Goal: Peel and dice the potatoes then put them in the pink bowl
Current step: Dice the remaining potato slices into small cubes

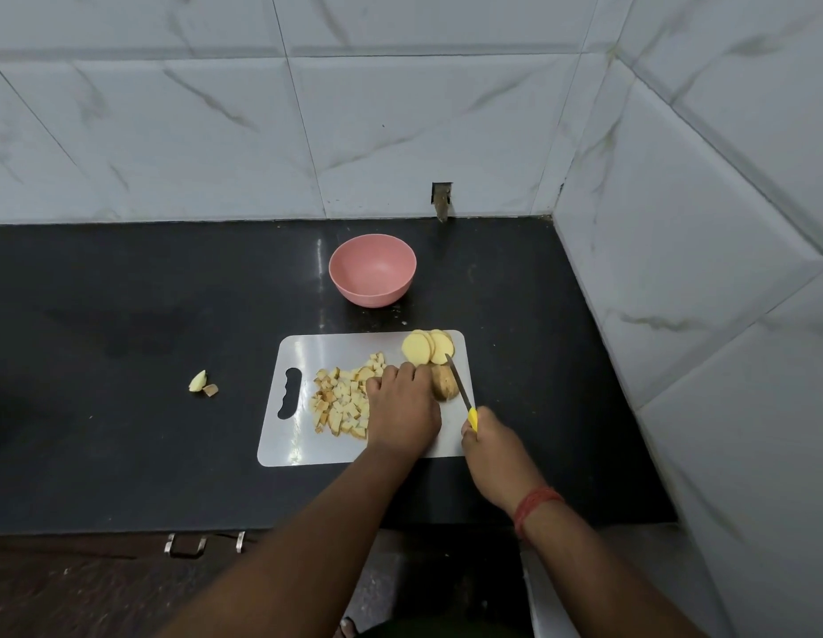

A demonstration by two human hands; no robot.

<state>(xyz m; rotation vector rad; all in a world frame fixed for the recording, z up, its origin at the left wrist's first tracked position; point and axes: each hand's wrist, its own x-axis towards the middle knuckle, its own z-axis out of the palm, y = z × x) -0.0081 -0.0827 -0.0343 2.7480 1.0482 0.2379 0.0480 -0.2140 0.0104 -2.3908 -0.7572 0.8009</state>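
A home kitchen; black stone counter point(124, 315), marble-look wall tiles point(216, 131), cutting board point(345, 352).

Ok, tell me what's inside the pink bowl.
Nothing shows inside the pink bowl; its visible floor is bare. The near inner wall is hidden by the rim. The diced potato lies on the cutting board.

We have the cutting board point(345, 352) near the front middle of the surface point(124, 292), bowl point(372, 270) behind it toward the wall. On the board: diced pieces point(340, 398) left, slices point(427, 346) at the back right corner, uncut potato piece point(445, 383) just in front of the slices. Left hand point(402, 405) sits on the board touching that piece; knife point(460, 389) on its right side, right hand point(490, 446) at the board's front right corner. Two scraps point(202, 383) lie on the surface well left of the board.
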